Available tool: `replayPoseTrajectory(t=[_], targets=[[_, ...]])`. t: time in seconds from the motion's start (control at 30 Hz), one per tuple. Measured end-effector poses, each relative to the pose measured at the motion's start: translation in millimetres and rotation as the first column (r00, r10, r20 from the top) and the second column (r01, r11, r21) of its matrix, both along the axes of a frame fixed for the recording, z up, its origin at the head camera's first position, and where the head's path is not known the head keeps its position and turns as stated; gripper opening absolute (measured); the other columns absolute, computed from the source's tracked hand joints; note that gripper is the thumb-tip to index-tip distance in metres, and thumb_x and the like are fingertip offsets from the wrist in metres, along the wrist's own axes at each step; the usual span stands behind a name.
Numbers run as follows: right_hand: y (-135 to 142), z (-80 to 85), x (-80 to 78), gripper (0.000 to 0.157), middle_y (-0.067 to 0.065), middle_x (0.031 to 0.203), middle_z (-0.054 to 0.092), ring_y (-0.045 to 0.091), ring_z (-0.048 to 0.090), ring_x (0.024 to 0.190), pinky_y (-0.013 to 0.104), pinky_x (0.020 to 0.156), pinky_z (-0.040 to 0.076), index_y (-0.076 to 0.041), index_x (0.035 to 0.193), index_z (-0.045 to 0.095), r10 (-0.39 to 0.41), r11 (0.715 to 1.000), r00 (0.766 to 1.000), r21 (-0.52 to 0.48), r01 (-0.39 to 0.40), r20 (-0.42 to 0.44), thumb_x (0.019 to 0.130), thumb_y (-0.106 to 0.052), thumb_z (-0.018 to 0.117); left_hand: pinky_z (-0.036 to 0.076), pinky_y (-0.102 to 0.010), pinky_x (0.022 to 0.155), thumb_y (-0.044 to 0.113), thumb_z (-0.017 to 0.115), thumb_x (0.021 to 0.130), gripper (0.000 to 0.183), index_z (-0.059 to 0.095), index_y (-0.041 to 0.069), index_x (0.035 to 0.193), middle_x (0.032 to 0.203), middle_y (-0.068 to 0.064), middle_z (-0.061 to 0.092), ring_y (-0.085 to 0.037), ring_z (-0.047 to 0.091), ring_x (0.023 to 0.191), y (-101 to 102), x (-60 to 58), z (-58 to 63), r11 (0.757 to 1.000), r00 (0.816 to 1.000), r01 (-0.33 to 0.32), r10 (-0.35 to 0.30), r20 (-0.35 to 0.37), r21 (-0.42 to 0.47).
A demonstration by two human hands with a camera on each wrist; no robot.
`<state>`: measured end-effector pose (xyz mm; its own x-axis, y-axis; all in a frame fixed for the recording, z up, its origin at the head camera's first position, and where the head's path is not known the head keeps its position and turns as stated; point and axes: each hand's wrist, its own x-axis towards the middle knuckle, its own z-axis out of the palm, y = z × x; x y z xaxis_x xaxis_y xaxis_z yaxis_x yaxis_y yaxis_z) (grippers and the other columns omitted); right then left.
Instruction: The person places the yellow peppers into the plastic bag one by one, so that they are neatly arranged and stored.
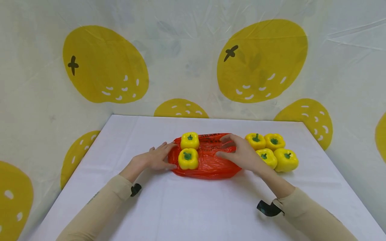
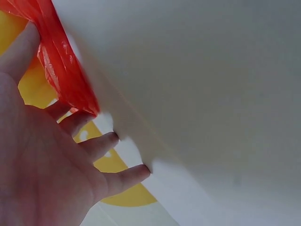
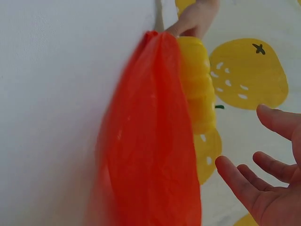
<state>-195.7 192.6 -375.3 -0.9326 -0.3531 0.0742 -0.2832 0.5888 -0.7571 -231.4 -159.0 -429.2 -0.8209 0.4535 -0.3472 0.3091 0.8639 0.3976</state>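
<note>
A crinkled red plastic bag (image 1: 209,162) with dark printing lies on the white table. Two yellow bell peppers (image 1: 188,160), one behind the other, sit on its left part with green stems up. My left hand (image 1: 158,158) is at the bag's left end; in the left wrist view its thumb and fingertips (image 2: 63,108) are right at the red plastic (image 2: 68,70), fingers extended. Over the bag's right part is my right hand (image 1: 242,154), fingers spread and slightly bent. The right wrist view shows nothing in that hand (image 3: 277,193), with the bag (image 3: 155,127) beside it.
Several more yellow bell peppers (image 1: 284,160) are grouped just right of the bag, partly behind my right hand. White cloth covers the table (image 1: 193,207). Behind it hangs a pale curtain (image 1: 181,60) with large yellow fruit prints.
</note>
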Motion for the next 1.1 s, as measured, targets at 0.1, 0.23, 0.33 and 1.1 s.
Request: replayPoseTrajectory(t=[0.1,0.23,0.33,1.1], targets=[[8,3.9,-0.7,0.052,0.01,0.127,0.064,0.035,0.063,0.118,0.046,0.091,0.058,-0.007,0.129,0.059,-0.005,1.0,1.0,-0.028,0.006,0.006,0.09,-0.033,0.082,0.01,-0.074,0.116,0.059,0.071,0.089,0.097,0.024,0.021,0.164,0.171,-0.008,0.016,-0.038,0.007,0.156,-2,0.3,0.7,1.0,1.0,0.009,-0.009,0.006,-0.01],[21,8.6,-1.8,0.054,0.011,0.131,0.062,0.036,0.061,0.121,0.045,0.09,0.058,-0.007,0.131,0.057,-0.025,0.999,1.0,-0.028,0.025,0.007,0.092,-0.036,0.08,0.011,-0.073,0.116,0.064,0.067,0.089,0.095,0.025,0.025,0.164,0.172,-0.006,0.011,-0.038,0.007,0.156,-6,-0.5,-0.2,1.0,1.0,0.025,-0.025,0.006,-0.018],[32,12.4,-2.8,0.05,0.011,0.131,0.062,0.035,0.059,0.123,0.047,0.092,0.058,-0.009,0.131,0.057,-0.049,0.999,0.999,-0.009,0.05,0.01,0.094,-0.035,0.077,0.012,-0.074,0.115,0.066,0.066,0.089,0.095,0.025,0.027,0.164,0.172,-0.007,0.012,-0.038,0.009,0.155,-9,-1.8,-2.4,0.999,0.999,0.036,-0.036,-0.005,-0.024],[125,34.3,0.1,0.048,0.019,0.136,0.059,0.04,0.051,0.127,0.045,0.099,0.051,-0.005,0.139,0.056,-0.178,0.978,0.984,0.102,0.18,-0.022,0.103,-0.035,0.063,0.01,-0.073,0.116,0.059,0.07,0.089,0.093,0.028,0.024,0.164,0.17,-0.008,0.018,-0.041,0.008,0.155,-10,-2.3,3.8,0.999,0.999,0.05,-0.05,-0.002,-0.008]])
